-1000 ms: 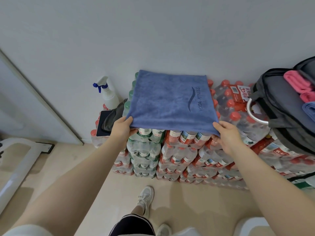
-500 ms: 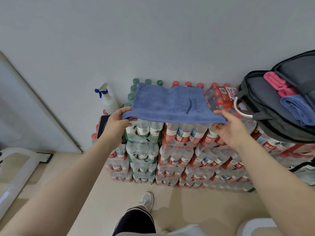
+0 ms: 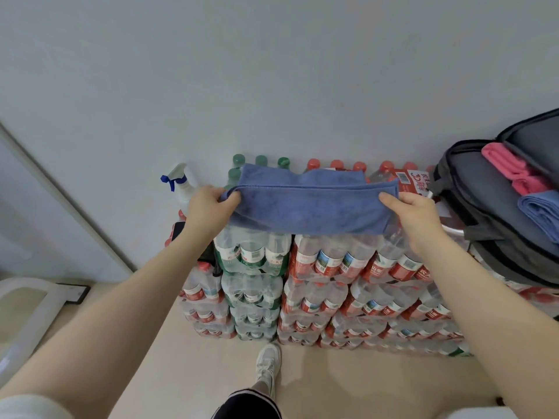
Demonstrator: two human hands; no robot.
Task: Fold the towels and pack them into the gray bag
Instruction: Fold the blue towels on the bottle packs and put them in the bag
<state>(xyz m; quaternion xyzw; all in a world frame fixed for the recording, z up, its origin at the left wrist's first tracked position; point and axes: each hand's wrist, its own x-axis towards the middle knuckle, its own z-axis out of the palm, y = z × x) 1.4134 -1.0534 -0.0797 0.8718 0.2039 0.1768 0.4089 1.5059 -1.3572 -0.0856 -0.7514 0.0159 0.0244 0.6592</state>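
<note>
A blue towel [image 3: 308, 204] lies folded over on itself on top of stacked bottle packs, its near edge carried up toward the far edge. My left hand [image 3: 208, 204] pinches its left end and my right hand [image 3: 414, 210] grips its right end. The gray bag [image 3: 481, 201] stands open at the right on the packs. Inside it sit a rolled pink towel [image 3: 511, 170] and a folded blue towel [image 3: 541, 210].
Shrink-wrapped water bottle packs [image 3: 317, 282] are stacked several layers high against the wall. A white spray bottle [image 3: 181, 186] and a dark phone [image 3: 177, 231] rest at the stack's left end. My shoe [image 3: 267, 364] stands on the beige floor below.
Both hands lifted the towel's near edge and carried it forward over the far half, folding the towel in two. The printed logo is now hidden.
</note>
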